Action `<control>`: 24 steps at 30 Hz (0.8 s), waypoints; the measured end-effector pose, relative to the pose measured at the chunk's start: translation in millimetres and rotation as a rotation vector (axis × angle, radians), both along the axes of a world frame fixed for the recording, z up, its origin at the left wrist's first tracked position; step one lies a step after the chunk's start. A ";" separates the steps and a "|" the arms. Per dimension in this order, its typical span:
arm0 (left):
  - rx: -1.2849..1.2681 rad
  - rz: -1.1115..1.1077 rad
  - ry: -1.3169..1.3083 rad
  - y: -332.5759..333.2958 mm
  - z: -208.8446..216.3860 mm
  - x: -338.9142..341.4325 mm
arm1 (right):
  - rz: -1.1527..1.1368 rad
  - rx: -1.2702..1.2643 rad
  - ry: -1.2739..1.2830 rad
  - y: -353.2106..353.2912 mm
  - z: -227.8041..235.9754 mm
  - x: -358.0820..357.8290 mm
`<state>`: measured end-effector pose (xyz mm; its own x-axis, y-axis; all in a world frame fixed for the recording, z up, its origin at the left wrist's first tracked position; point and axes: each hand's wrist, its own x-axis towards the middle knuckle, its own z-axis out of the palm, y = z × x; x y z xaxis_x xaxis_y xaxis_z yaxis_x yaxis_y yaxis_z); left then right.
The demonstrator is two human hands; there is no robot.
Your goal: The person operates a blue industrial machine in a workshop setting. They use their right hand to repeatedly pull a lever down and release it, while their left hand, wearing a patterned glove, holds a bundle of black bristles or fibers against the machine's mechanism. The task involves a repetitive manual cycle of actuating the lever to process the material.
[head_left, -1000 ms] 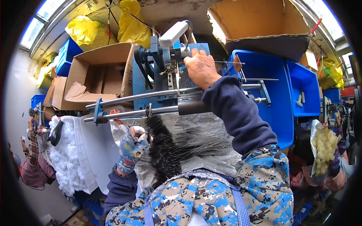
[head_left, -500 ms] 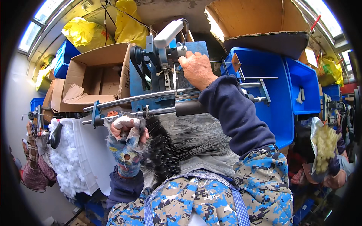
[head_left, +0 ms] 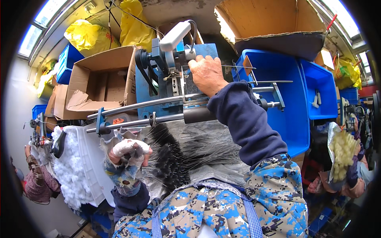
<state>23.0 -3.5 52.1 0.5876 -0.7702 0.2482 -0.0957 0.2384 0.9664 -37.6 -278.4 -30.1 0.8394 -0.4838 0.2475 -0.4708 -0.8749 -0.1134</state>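
Observation:
My right hand is closed at the blue bench machine, below its grey cylinder. Its fingertips are hidden, and so is whatever they grip. A thin rod sticks out to the right beside it. My left hand, its fingers wrapped in pale tape and its sleeve cover ragged, is curled below the front steel rail. Anything inside those fingers cannot be made out. Next to it, a heap of black bristle brushes with thin wire stems lies on grey cloth over my lap.
An open cardboard box stands left of the machine. Blue bins stand on the right, below a large carton. White fluffy pieces fill a white tray at left. Other people work at both sides.
My left hand has drawn down and slightly left, away from the front rail, staying curled. My right hand stays at the machine almost unmoved.

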 end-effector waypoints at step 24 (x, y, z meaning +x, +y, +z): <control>0.262 -0.052 0.204 5.8 -25.7 -18.5 | 0.054 0.094 -0.042 -8.9 -9.1 5.5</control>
<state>4.5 2.2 26.4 0.5626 -0.8227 -0.0812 0.1117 -0.0217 0.9935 -32.1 -287.3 -39.2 0.8547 -0.4611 0.2386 -0.4166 -0.8833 -0.2148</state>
